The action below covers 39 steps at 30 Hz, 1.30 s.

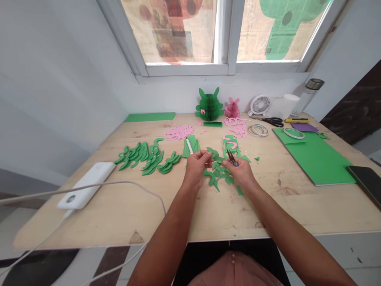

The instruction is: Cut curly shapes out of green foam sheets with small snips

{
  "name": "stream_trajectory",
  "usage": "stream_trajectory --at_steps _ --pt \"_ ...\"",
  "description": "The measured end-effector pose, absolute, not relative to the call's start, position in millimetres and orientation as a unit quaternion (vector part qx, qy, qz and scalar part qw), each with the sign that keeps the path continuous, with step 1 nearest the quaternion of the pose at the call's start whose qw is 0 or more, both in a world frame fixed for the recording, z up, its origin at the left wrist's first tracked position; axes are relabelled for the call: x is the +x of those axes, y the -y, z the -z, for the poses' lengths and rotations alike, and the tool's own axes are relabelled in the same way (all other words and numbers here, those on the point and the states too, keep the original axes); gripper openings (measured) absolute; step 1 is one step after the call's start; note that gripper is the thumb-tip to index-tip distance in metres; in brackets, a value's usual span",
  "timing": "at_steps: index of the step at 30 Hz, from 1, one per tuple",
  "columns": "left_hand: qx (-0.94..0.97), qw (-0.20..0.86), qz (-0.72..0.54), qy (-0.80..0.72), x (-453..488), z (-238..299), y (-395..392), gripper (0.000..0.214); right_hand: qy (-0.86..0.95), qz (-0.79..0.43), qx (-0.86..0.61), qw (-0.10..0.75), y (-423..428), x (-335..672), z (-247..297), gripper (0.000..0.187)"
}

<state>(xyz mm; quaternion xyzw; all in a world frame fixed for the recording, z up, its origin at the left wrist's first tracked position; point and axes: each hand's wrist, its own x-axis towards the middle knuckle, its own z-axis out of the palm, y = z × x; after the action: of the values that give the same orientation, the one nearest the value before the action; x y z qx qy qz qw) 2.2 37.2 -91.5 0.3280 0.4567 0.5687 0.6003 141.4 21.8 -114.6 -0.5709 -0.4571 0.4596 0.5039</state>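
The left hand (196,163) pinches a curved green paper piece (213,152) between thumb and fingers, above the middle of a wooden bench (220,222). Close beside it, slightly apart, the right hand (241,172) is curled around small snips (231,156), dark points facing away from the body; whether its fingers also touch paper is unclear. Good handling here probably means a light, uncreased pinch, fingertips clear of the points, turning the paper rather than the blades. Below lie loose green scraps (218,174). Leftward are overlapping green cutouts (154,161); beyond, pink cutouts (179,133). At the back stand 2 pleated paper figures, a larger green figure (210,106) and a smaller pink figure (232,108).
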Motion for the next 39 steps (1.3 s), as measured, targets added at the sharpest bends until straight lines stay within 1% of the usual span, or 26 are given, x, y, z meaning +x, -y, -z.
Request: stream_trajectory --at_steps 4,8,13,33,39 --pt "0.334 0.606 -0.565 -0.45 2.1 90.1 -36.8 0.023 0.431 -0.475 -0.571 0.512 -21.2 140.4 112.0 0.033" --pt "0.351 0.613 -0.552 -0.443 2.6 88.9 -35.6 0.021 0.387 -0.517 -0.564 0.515 -19.3 139.2 105.8 0.037" --pt "0.36 0.612 -0.544 -0.447 3.1 89.0 -35.1 0.02 0.358 -0.558 -0.547 0.511 -16.6 137.2 98.5 0.039" --pt "0.351 0.603 -0.555 -0.454 2.7 92.4 -37.6 0.022 0.376 -0.538 -0.555 0.511 -17.2 136.8 102.0 0.036" --pt "0.319 0.582 -0.585 -0.467 0.7 93.8 -40.1 0.023 0.374 -0.542 -0.561 0.501 -17.3 137.2 102.3 0.032"
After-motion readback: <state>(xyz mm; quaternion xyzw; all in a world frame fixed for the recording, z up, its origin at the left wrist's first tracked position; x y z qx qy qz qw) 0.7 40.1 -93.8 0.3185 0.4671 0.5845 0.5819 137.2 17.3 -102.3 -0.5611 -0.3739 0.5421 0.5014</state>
